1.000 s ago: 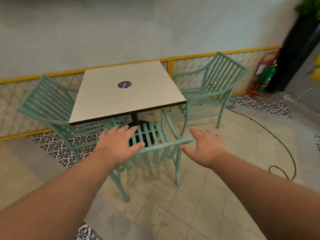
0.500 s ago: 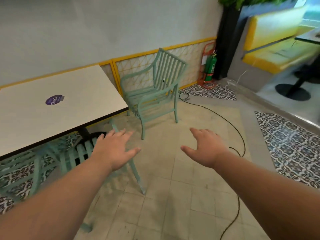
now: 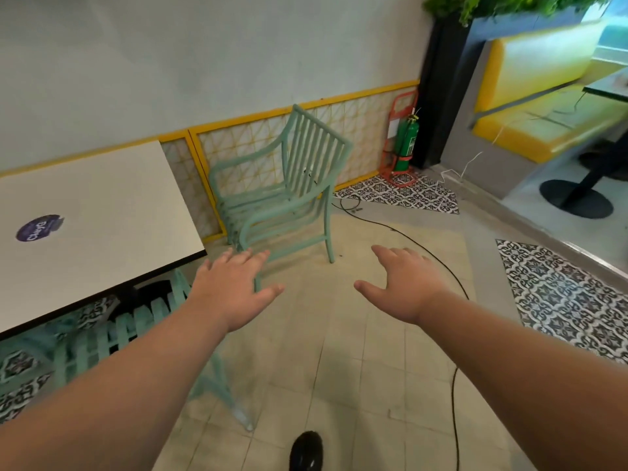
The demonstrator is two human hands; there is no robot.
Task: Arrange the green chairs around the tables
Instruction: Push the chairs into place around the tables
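Note:
A stack of green slatted chairs [image 3: 285, 195] stands by the wall, right of the white square table [image 3: 91, 212]. Another green chair [image 3: 142, 328] is tucked at the table's near side, partly hidden under my left arm. My left hand [image 3: 231, 290] hovers palm down with fingers spread, in front of the stacked chairs' near leg, touching nothing. Out to the right, my right hand [image 3: 404, 283] is spread over bare floor and holds nothing.
A black cable [image 3: 452, 385] runs across the tiled floor from the wall past my right arm. A green fire extinguisher [image 3: 406, 141] in a red stand sits by the wall. A yellow bench [image 3: 543, 124] and a dark table base [image 3: 574, 202] lie at right. My shoe [image 3: 306, 450] shows below.
The view has swung right, away from the tucked chair toward the stacked chairs, which now look closer. Both hands have left the tucked chair's back and stay spread and empty.

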